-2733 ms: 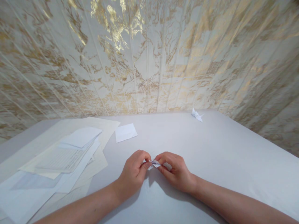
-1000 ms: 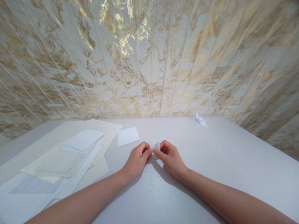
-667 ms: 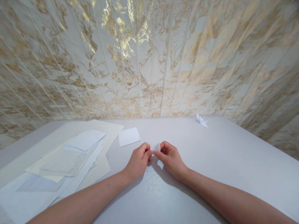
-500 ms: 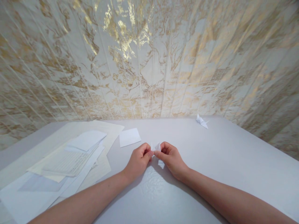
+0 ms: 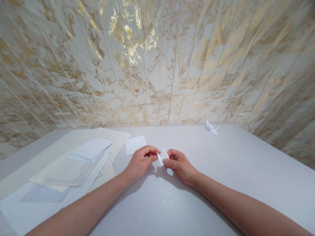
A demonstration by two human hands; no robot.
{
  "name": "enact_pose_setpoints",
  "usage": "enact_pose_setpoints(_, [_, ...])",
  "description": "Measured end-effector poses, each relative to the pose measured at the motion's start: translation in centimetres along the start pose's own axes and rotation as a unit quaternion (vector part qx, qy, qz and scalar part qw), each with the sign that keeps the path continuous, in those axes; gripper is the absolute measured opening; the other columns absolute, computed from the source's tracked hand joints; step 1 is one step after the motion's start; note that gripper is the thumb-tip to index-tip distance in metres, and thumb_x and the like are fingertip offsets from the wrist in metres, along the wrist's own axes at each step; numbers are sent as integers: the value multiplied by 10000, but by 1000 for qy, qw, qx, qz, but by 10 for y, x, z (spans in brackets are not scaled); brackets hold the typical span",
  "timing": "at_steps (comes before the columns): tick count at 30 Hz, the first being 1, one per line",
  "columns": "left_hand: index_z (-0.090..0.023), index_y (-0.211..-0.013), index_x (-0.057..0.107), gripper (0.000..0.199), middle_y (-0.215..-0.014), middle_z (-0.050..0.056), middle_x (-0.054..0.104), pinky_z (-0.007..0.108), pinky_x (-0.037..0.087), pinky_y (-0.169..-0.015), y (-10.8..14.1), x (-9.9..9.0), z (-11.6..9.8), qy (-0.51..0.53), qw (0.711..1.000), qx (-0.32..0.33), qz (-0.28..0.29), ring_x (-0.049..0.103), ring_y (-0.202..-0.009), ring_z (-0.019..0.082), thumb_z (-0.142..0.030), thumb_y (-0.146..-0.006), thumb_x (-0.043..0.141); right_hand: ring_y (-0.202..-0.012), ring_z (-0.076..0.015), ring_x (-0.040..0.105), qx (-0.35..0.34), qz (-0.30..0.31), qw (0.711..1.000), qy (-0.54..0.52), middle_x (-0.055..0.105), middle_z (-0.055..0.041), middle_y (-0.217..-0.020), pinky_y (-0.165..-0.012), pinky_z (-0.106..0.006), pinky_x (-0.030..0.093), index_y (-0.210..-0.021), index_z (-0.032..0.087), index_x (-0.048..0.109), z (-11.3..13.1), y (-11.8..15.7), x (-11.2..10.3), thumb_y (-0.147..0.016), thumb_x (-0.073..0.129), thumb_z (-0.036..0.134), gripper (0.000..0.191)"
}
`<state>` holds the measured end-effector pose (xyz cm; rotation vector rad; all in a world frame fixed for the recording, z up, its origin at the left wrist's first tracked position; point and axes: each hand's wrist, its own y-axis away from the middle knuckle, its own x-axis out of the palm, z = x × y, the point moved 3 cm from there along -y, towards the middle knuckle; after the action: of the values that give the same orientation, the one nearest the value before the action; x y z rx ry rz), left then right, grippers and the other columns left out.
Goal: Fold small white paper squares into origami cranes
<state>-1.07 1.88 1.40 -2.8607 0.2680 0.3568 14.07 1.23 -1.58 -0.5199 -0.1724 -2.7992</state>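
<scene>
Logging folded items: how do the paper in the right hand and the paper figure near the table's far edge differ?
The held paper is gripped in the right hand; the paper figure rests on the table. The held paper is nearer; the paper figure, farther back. Both are white, folded and pointed.

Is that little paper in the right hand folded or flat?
Folded: the little paper in the right hand stands up in points.

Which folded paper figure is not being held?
The origami crane near the far edge of the table; the other folded figure is pinched in the right hand.
</scene>
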Motion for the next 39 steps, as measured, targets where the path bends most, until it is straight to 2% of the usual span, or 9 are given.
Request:
enact_pose_setpoints(9, [-180,-750,652,110,-668,4,606,271,422,-641,2,0,-3,-41,999,20,-2,532,-645,146,-225,-695,568,-462,-65,467,7,21,1000,-2,579,44,-514,-493,-205,296,-637,144,540,3,-1,0,-514,818,300,342])
enact_pose_setpoints(14, [-177,-701,638,76,-663,7,613,267,431,-637,2,-2,-11,-111,988,111,-15,533,-629,139,-183,-695,562,-454,-63,455,10,14,1000,-6,566,49,-505,-479,-203,280,-631,145,540,3,-1,1,-503,819,301,345])
enact_pose_setpoints(17, [-176,-700,624,79,-682,19,632,273,440,-655,3,-3,-15,-175,963,205,-21,557,-667,149,-155,-713,549,-456,-61,448,8,9,1000,-2,566,49,-511,-472,-200,270,-632,147,532,1,-1,1,-505,817,307,351])
enact_pose_setpoints(20, [-175,-720,616,99,-713,37,640,293,444,-687,6,-4,-17,-246,923,294,-28,564,-712,161,-142,-746,526,-472,-64,454,7,9,1000,11,575,41,-532,-482,-201,282,-650,143,540,0,-1,1,-505,815,319,357])
enact_pose_setpoints(24, [-171,-754,629,113,-736,57,638,315,423,-689,8,-5,-17,-338,869,361,-24,545,-721,171,-167,-780,519,-467,-61,438,14,30,999,30,563,35,-544,-478,-206,284,-677,129,568,-1,-1,2,-531,797,343,346])
enact_pose_setpoints(26, [-175,-787,640,128,-747,59,641,320,415,-694,9,-6,-18,-361,851,382,-20,540,-728,172,-183,-797,512,-459,-59,427,15,36,999,36,551,38,-539,-469,-208,276,-672,129,570,-1,-1,3,-541,790,352,339])
enact_pose_setpoints(31, [-179,-813,646,140,-764,56,639,322,410,-711,10,-8,-20,-370,839,399,-18,530,-748,171,-180,-808,505,-463,-57,414,13,44,998,52,535,43,-543,-469,-207,272,-654,132,565,0,1,5,-545,785,367,340])
enact_pose_setpoints(39, [-181,-675,639,204,-726,43,631,321,380,-690,9,-5,-18,-391,840,376,-4,520,-729,166,-175,-807,483,-466,-57,401,12,52,996,77,533,50,-556,-472,-206,261,-648,139,570,1,1,5,-537,781,397,351])
